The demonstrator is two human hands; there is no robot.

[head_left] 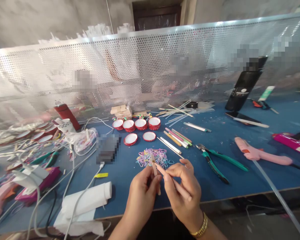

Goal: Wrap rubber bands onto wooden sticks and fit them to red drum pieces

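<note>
My left hand (141, 190) is closed, pinching a slim pale wooden stick (153, 164) that stands nearly upright over the table's front part. In my right hand (184, 190) is a pale pink marker pen (181, 188), gripped for writing. Its tip meets the stick's side or comes very close to it; I cannot tell which. Just behind both hands lies a loose heap of pastel rubber bands (150, 157). Several coloured marker pens (176, 136) rest beyond the heap, to the right. Green-handled pliers (215, 160) lie spread apart to the right of my right hand.
Red-rimmed white discs (140, 124) stand in stacks before a perforated metal screen (150, 66). A pink glue gun (261, 155) and a black phone stand (243, 91) are at right. At left lie a phone (108, 150), white cables, a white roll (87, 199) and a red bottle (67, 116).
</note>
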